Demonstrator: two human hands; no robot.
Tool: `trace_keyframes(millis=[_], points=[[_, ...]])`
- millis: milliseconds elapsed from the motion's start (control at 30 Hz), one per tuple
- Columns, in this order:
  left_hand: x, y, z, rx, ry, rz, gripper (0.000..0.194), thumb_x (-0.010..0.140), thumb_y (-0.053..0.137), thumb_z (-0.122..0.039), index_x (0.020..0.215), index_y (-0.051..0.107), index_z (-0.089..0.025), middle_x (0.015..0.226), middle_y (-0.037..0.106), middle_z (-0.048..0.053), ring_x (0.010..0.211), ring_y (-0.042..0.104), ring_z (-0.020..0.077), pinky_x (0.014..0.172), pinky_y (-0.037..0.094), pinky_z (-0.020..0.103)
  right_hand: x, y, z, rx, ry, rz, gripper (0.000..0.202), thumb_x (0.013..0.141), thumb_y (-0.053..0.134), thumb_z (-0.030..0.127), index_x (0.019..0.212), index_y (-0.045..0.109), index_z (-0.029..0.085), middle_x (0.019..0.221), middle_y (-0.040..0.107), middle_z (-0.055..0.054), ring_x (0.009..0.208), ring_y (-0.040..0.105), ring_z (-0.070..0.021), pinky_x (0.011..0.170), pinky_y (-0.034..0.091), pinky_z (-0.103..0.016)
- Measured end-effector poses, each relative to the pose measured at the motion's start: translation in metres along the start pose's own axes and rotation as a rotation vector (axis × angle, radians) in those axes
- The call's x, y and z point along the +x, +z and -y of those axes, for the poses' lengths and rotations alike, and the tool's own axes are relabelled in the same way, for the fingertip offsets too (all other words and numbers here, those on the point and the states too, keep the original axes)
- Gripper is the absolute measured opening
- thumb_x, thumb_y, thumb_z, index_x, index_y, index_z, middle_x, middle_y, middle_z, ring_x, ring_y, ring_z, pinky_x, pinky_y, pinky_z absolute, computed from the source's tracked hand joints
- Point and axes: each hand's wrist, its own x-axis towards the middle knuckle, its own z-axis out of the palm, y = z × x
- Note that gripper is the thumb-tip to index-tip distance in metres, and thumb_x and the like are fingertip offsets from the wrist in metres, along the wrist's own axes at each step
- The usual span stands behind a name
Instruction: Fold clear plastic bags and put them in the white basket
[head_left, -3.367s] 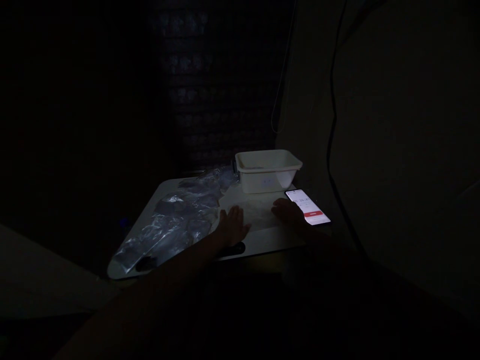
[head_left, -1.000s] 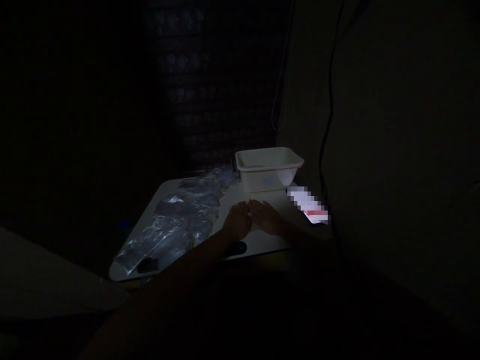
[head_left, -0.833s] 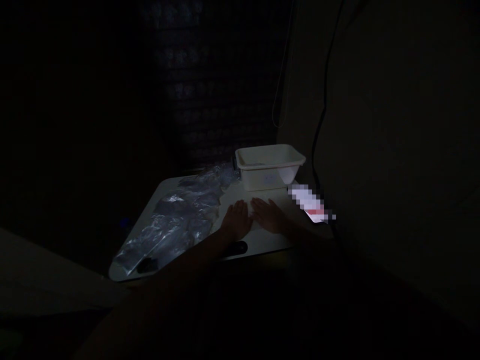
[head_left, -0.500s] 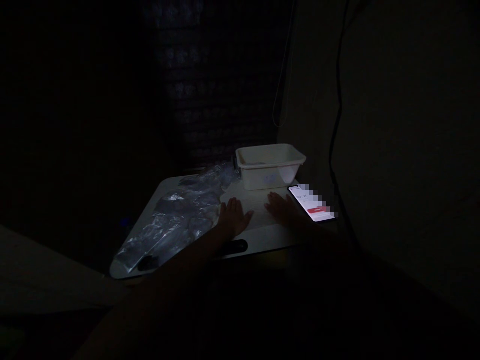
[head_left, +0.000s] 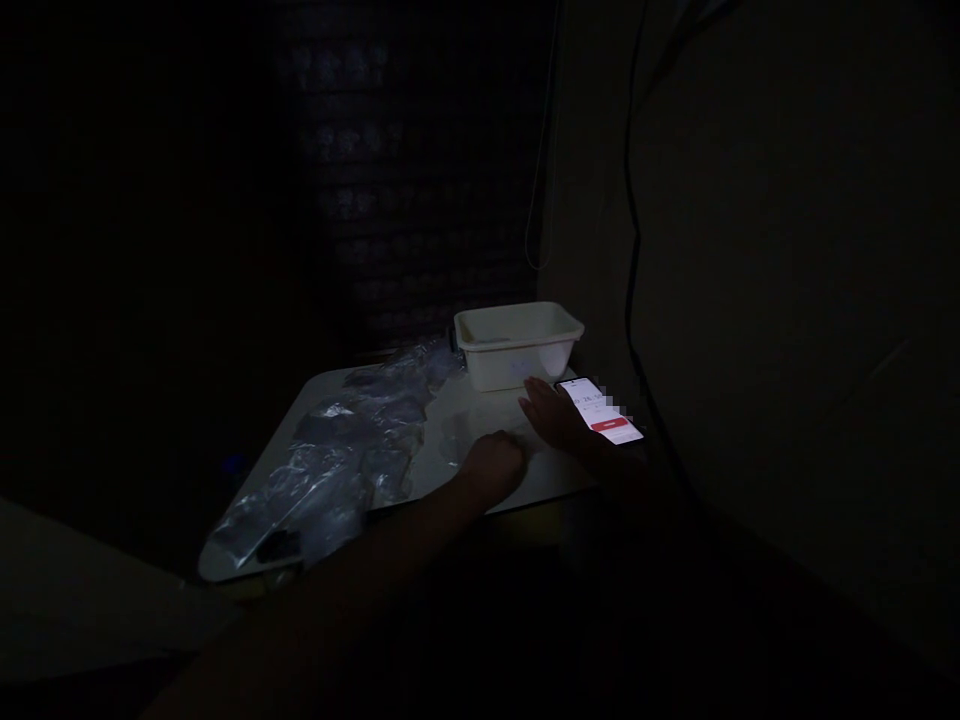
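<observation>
We're looking at a v. dark scene, lit mostly by a phone (head_left: pixel 600 405) lying face up on the right side of a pale table (head_left: pixel 318 388). The left grip (head_left: pixel 495 466) is curled in, knuckles up, low over the near part of a thin see-through sheet (head_left: pixel 466 426) that lies flat on the tabletop; the fingertips are hidden, so we can't tell if it's pinching anything. The right grip (head_left: pixel 551 412) has its fingers stretched out & slightly spread, pointing fwd, w/ nothing visible in it; it's just beside the phone, & the wrist covers a bit of the phone's lower edge. We see the sheet btwn the left grip & a cream tub (head_left: pixel 491 370), which stands upright at the far side, open top up. The phone shows digits & a red btn, w/ part of the pic blocked out in squares. On the left we have a long spread of shiny clear plastic (head_left: pixel 337 450), overlapping pcs, running from the near left corner almost to the tub. By that corner there's a dark oval spot (head_left: pixel 279 545), details n/a in this light. On the right wall we spot a dark cord (head_left: pixel 630 200) hanging.
</observation>
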Motion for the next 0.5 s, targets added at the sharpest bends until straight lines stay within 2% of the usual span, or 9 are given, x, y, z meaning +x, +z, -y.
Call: trace_keyframes(millis=[100, 167, 267, 333, 400, 500], points=[[0.009, 0.000, -0.005, 0.013, -0.012, 0.011, 0.028, 0.079, 0.030, -0.021, 0.077, 0.056, -0.011, 0.070, 0.058, 0.011, 0.069, 0.055, 0.0193, 0.057, 0.042, 0.029, -0.001, 0.002, -0.006, -0.018, 0.009, -0.026, 0.042, 0.082, 0.021, 0.028, 0.108, 0.044, 0.005, 0.113, 0.046, -0.016, 0.106, 0.039, -0.0227, 0.084, 0.029, -0.041], [0.013, 0.001, -0.006, 0.028, 0.027, 0.011, 0.023, 0.078, 0.033, -0.016, 0.077, 0.055, -0.011, 0.069, 0.058, 0.010, 0.069, 0.056, 0.0197, 0.055, 0.042, 0.029, -0.003, 0.002, -0.010, -0.024, 0.009, -0.030, 0.040, 0.082, 0.021, 0.028, 0.105, 0.046, 0.007, 0.113, 0.047, -0.016, 0.106, 0.040, -0.0228, 0.083, 0.030, -0.042], [0.015, 0.004, -0.007, 0.041, 0.083, 0.007, 0.017, 0.073, 0.038, -0.010, 0.078, 0.055, -0.012, 0.072, 0.059, 0.010, 0.070, 0.056, 0.0204, 0.055, 0.041, 0.029, -0.006, 0.000, -0.014, -0.011, -0.008, 0.003, 0.036, 0.082, 0.021, 0.025, 0.100, 0.049, 0.010, 0.113, 0.046, -0.016, 0.107, 0.038, -0.0228, 0.083, 0.030, -0.044], [0.016, 0.006, -0.007, 0.016, 0.062, -0.004, 0.017, 0.073, 0.039, -0.011, 0.078, 0.055, -0.012, 0.073, 0.059, 0.010, 0.071, 0.056, 0.0205, 0.057, 0.041, 0.029, -0.007, -0.002, -0.015, 0.035, 0.018, 0.041, 0.034, 0.082, 0.023, 0.024, 0.100, 0.049, 0.011, 0.115, 0.044, -0.015, 0.109, 0.036, -0.0227, 0.085, 0.027, -0.045], [0.017, 0.005, -0.004, -0.061, -0.016, -0.019, 0.019, 0.074, 0.039, -0.016, 0.073, 0.057, -0.011, 0.072, 0.060, 0.012, 0.070, 0.056, 0.0209, 0.058, 0.041, 0.030, -0.005, -0.004, -0.016, 0.224, 0.115, 0.069, 0.032, 0.080, 0.027, 0.023, 0.100, 0.049, 0.012, 0.118, 0.042, -0.014, 0.112, 0.032, -0.0225, 0.090, 0.021, -0.046], [0.018, -0.006, 0.007, -0.390, -0.140, -0.081, 0.020, 0.069, 0.045, -0.024, 0.062, 0.058, -0.012, 0.067, 0.060, 0.009, 0.065, 0.055, 0.0181, 0.059, 0.040, 0.028, 0.002, -0.005, -0.020, 0.807, 0.362, 0.070, 0.030, 0.076, 0.034, 0.026, 0.097, 0.051, 0.012, 0.118, 0.041, -0.013, 0.115, 0.027, -0.0218, 0.095, 0.015, -0.043]])
